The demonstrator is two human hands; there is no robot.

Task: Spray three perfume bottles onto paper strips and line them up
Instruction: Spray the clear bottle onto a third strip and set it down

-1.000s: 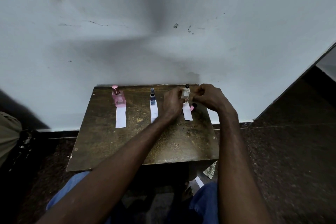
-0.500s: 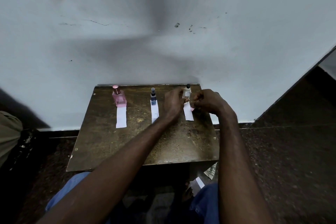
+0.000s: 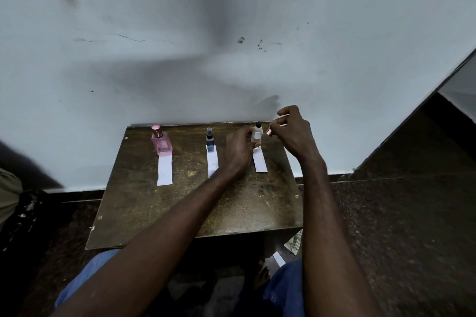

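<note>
Three bottles stand along the back of the brown table (image 3: 159, 213). A pink square bottle (image 3: 161, 142) is at the left, on the far end of a white paper strip (image 3: 164, 170). A slim dark blue bottle (image 3: 210, 139) stands in the middle on its strip (image 3: 212, 162). A small clear bottle (image 3: 257, 133) with a black nozzle stands at the right above a third strip (image 3: 259, 162). My left hand (image 3: 238, 152) grips the clear bottle. My right hand (image 3: 293, 134) holds a small pink cap (image 3: 270, 132) raised just right of the nozzle.
The table stands against a pale wall (image 3: 231, 46). Dark floor (image 3: 399, 226) lies to the right. A paper scrap (image 3: 278, 259) and a printed packet (image 3: 295, 242) lie below the table's right front corner. My blue-clad knees (image 3: 283, 288) are under the near edge.
My right hand picked the pink cap up from the table beside the third strip and has risen with it to the nozzle's height. My left hand stays on the clear bottle.
</note>
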